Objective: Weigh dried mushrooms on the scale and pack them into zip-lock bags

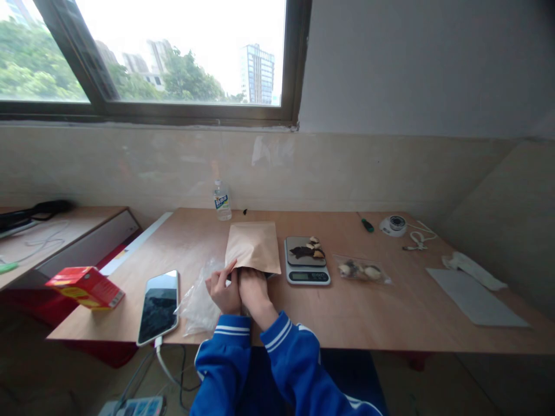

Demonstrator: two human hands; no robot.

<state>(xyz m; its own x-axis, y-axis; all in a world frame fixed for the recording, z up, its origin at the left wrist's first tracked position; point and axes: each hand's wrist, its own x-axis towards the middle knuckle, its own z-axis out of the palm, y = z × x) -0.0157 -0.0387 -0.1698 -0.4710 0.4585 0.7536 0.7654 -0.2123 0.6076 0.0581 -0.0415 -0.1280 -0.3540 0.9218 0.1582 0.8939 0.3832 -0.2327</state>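
Note:
A brown kraft paper bag [254, 245] lies on the table with its mouth toward me. My left hand [225, 292] pinches the left part of the bag's opening. Into that opening reaches my right hand [255, 290]; its fingers are hidden inside, so whether they hold something does not show. Just right of the bag stands a kitchen scale [307, 277] with dark and pale dried pieces [309, 251] on its plate. Beside the scale is a clear bag [364, 270] holding pale and dark lumps. A crumpled clear plastic bag [199, 306] lies by my left hand.
At the left are a tablet-like device [159, 306] on a white cable and a red box [87, 287]. A plastic bottle [222, 202] stands at the back. Farther right lie a green-handled screwdriver [367, 225], a white dome camera [393, 225] and a grey-white sheet [477, 297].

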